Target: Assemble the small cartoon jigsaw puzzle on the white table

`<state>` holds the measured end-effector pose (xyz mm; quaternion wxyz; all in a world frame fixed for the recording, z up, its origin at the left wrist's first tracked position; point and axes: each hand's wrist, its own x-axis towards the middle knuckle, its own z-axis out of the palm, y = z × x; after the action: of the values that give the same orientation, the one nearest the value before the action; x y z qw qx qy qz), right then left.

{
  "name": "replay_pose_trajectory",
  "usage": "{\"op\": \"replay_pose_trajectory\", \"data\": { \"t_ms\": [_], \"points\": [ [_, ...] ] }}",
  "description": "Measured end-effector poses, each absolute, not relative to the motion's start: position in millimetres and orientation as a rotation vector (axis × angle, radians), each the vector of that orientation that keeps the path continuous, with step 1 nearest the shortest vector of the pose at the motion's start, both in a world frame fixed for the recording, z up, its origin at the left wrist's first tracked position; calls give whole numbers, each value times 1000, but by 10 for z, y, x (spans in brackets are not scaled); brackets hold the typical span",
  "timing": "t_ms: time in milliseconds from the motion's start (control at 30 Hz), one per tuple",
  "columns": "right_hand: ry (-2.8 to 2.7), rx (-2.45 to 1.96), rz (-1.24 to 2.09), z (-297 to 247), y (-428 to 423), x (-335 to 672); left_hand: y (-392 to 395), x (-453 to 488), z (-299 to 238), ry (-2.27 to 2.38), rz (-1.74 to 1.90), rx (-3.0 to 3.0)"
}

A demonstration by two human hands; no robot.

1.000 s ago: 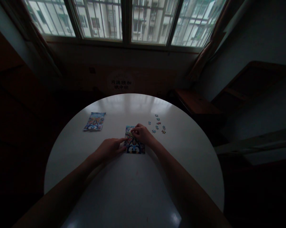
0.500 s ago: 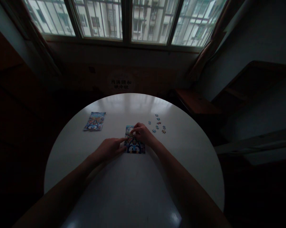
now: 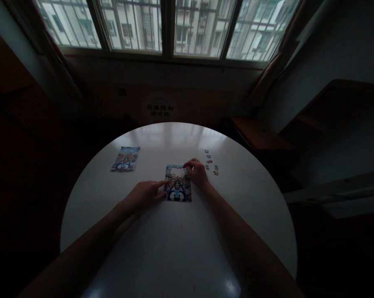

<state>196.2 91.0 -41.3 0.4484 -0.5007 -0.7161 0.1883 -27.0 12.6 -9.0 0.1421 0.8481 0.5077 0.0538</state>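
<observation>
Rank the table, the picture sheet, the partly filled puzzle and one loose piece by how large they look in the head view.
1. Table
2. Puzzle, partly covered by the hands
3. Picture sheet; it lies farther off, so its true size against the puzzle is unsure
4. Loose piece

the colourful puzzle [image 3: 177, 191] lies flat (unfilled near its top), loose pieces [image 3: 209, 161] to its right.
</observation>
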Motion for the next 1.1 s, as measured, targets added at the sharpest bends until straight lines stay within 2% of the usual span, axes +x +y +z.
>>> {"op": "replay_pose_trajectory", "data": {
  "t_ms": [667, 1100],
  "points": [
    [-1919, -1225, 421, -480, 933, 1962, 133, -272, -102, 1468, 157, 2454],
    [-2332, -1064, 266, -375, 728, 1833, 139, -280, -117, 1457, 169, 2456]
  ]
}}
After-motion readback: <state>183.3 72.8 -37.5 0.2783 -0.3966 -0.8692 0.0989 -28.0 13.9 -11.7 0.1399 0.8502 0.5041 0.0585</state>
